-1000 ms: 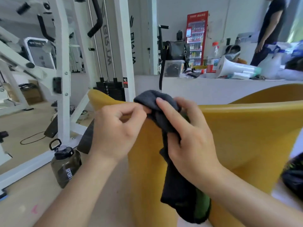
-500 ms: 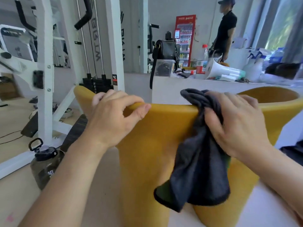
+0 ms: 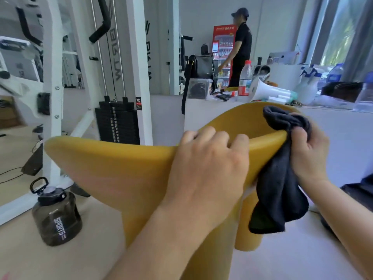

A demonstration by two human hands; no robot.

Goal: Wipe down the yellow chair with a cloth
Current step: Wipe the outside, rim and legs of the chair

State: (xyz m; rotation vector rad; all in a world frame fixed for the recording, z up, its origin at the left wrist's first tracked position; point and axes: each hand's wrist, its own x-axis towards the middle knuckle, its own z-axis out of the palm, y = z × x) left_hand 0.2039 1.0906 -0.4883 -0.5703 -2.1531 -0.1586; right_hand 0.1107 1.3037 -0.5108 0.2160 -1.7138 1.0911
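**Both hands at the chair's top edge, one bare, one with the cloth**

Head view: The yellow chair point(image 3: 113, 168) stands on the pale floor in front of a white counter point(image 3: 343, 138), its curved back towards the camera. The seat is hidden behind that back, and the person's forearms cover much of the base.

The left hand point(image 3: 210, 164) grips the top edge, with the fingers curled over it so that their tips drop out of sight on the far side. The thumb is mostly hidden.

The right hand point(image 3: 308, 154) clutches a dark cloth point(image 3: 280, 184) bunched over the right end of the same edge. The fingers are closed round the wad and partly buried in its folds. The rest of the cloth hangs down the chair's back.

A dark water jug point(image 3: 56, 217) sits on the floor to the left, near a white gym frame with a black weight stack point(image 3: 117, 124).

On the counter are a black bag point(image 3: 201, 66), a red-capped bottle point(image 3: 245, 79) and a white megaphone point(image 3: 266, 90). The items further right are blurred. A person in black point(image 3: 241, 47) stands beyond it.
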